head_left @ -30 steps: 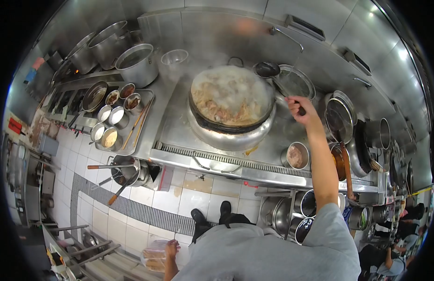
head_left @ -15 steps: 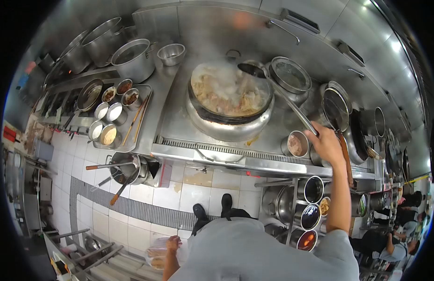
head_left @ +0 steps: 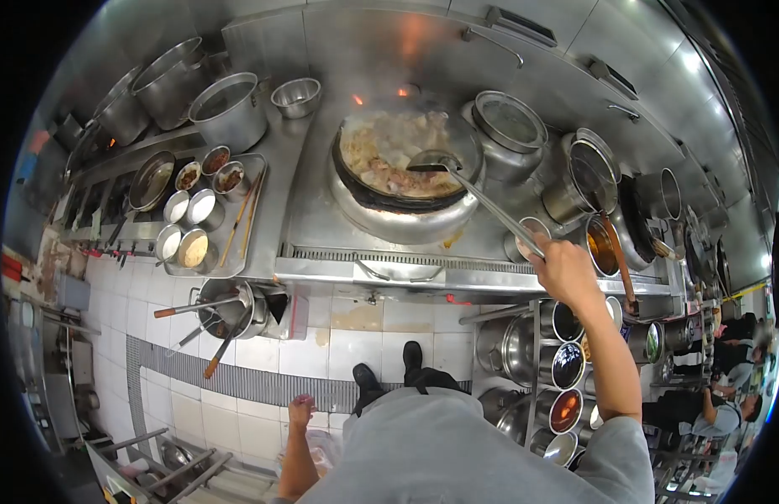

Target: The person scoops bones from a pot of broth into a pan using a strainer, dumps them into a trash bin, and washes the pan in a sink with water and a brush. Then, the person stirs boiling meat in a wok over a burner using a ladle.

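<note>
My right hand (head_left: 568, 270) is wrapped round the long metal handle of a ladle (head_left: 435, 160). The ladle's bowl is down in a large wok (head_left: 346, 179) on the range, touching the pale, steaming chunks of food (head_left: 389, 172) at its right side. Under my right wrist is a small metal pot (head_left: 536, 227), partly covered by the hand. My left hand (head_left: 301, 411) hangs low over the tiled floor, its fingers curled in, with nothing visible in them. Below it, a clear plastic bag (head_left: 320, 454) is partly hidden by my arm and body.
Small flames (head_left: 403, 92) show behind the wok. On the left, a tray (head_left: 226, 267) carries seasoning pots and chopsticks. A lidded pot (head_left: 511, 126) stands right of the wok. Sauce containers (head_left: 566, 409) line the rack beside my right arm. Two people (head_left: 713, 412) are at far right.
The ladle has come down from above the wok's back edge into the food. My right hand has moved left and slightly lower. My left hand has risen a little; the steam is thinner and flames appear.
</note>
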### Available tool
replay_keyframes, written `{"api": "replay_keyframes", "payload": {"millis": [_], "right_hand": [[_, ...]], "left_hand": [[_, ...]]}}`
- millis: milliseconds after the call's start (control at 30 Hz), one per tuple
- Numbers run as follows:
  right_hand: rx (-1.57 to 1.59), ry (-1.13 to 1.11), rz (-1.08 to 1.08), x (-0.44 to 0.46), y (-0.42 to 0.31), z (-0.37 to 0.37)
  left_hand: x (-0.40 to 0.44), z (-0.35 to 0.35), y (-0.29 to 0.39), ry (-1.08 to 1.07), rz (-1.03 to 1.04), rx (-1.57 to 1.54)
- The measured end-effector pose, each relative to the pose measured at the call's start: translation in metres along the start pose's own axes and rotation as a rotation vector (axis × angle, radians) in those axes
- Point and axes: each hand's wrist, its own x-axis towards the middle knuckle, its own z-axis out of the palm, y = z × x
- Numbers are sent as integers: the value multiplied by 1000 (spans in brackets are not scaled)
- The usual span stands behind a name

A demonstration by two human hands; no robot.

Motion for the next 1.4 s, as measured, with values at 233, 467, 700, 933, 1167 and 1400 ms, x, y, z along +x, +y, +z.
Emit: {"api": "replay_keyframes", "payload": {"millis": [233,467,700,933,1167,1400], "right_hand": [[-43,-52,-23,4,-2,-5],[-86,-7,-34,37,6,31],[-52,10,-23,39,5,48],[238,-15,80,-5,-15,-15],[214,-97,-45,-21,-37,-16],[145,-86,-21,-10,-49,20]], "left_hand": [[-4,-4,-20,15,11,-82],[-19,0,-66,-2,-207,-15],[-22,3,-59,30,-115,-78],[-20,2,-50,20,-131,-144],[-11,0,-54,9,-186,-41],[-4,6,-39,2,-79,-58]]}}
